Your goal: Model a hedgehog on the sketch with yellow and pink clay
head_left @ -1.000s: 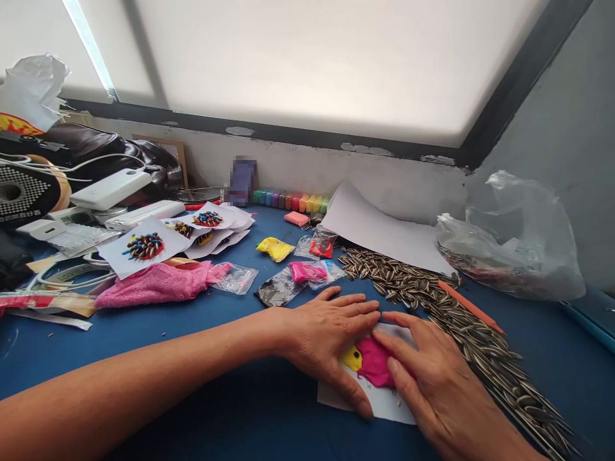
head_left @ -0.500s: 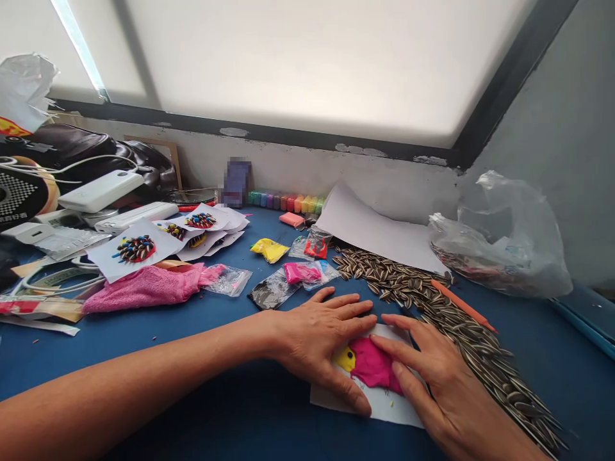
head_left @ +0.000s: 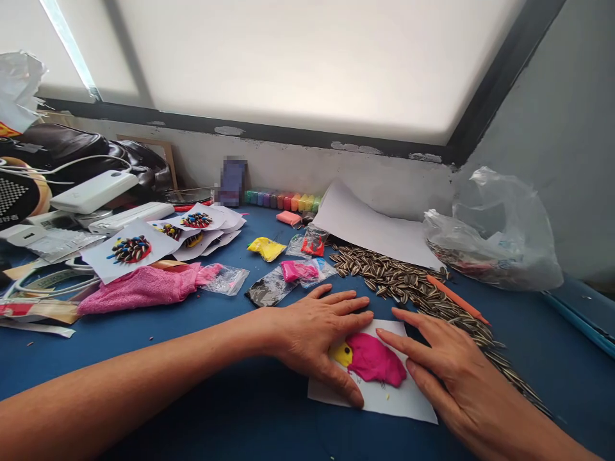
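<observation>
A white paper card (head_left: 408,403) lies on the blue table, bearing a flattened patch of magenta modelling clay (head_left: 377,362). Beside the magenta is a smaller yellow clay piece (head_left: 340,354) with a black dot on it. My left hand (head_left: 321,333) rests flat over the card's left side, fingers spread, the thumb along its lower left. At the card's right side is my right hand (head_left: 446,365), fingers stretched out and apart, index fingertip at the upper edge of the magenta clay; whether it touches cannot be told. Neither hand grips anything.
Sunflower seeds (head_left: 398,275) spread behind and right of my right hand, with an orange stick-like tool (head_left: 459,299) on them. Clay packets (head_left: 300,271) lie ahead. Left are a pink cloth (head_left: 144,291) and seed-covered cards (head_left: 129,250). A plastic bag (head_left: 500,250) stands at right.
My right hand has shifted right and drawn back from the magenta clay, uncovering its right end and more of the card. My left hand has stayed nearly in place. The view has shifted slightly.
</observation>
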A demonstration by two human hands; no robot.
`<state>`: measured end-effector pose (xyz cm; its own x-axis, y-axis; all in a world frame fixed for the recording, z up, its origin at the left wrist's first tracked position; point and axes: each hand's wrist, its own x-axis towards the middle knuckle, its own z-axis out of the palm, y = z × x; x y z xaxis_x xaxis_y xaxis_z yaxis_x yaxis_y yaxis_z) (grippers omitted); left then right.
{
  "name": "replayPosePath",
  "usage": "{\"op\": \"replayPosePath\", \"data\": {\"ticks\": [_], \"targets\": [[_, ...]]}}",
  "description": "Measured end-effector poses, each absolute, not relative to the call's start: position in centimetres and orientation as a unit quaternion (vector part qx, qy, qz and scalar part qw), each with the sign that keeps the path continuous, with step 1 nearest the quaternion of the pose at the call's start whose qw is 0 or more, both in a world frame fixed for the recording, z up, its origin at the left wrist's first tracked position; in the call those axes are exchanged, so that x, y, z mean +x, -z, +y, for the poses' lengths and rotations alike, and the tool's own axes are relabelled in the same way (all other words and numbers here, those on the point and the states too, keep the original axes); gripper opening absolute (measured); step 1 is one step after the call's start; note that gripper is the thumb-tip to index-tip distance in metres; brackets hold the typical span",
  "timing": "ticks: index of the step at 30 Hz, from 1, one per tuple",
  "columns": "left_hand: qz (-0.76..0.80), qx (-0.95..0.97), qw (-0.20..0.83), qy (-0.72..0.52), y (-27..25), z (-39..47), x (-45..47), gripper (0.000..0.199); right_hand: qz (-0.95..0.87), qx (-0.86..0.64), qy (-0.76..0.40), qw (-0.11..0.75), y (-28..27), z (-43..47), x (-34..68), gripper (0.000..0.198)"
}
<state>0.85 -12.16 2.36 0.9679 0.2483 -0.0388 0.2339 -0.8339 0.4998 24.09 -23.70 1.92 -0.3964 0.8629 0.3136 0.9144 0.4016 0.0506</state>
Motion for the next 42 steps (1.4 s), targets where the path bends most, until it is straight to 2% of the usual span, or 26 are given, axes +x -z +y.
{"op": "replayPosePath", "data": {"ticks": [10, 19, 26, 38, 42], "targets": [[0.126, 0.960, 0.251, -0.008, -2.3, -12.0, 1.0, 0.100, -0.855, -0.481, 0.157, 0.114, -2.2, -24.1, 23.9, 0.055], [0.126, 0.957, 0.261, -0.004, -2.4, -12.0, 0.9, 0.101, -0.840, -0.501, 0.166, 0.128, -3.1, -24.7, 24.4, 0.048], [0.124, 0.959, 0.255, -0.006, -2.2, -11.9, 1.1, 0.102, -0.852, -0.494, 0.142, 0.094, -3.4, -24.8, 23.2, 0.040], [0.125, 0.959, 0.255, 0.000, -2.1, -11.9, 1.1, 0.101, -0.842, -0.520, 0.118, 0.082, -2.3, -24.9, 23.6, 0.055], [0.127, 0.959, 0.252, -0.002, -2.1, -11.9, 1.1, 0.101, -0.838, -0.528, 0.113, 0.078, -2.0, -25.0, 23.4, 0.051]]}}
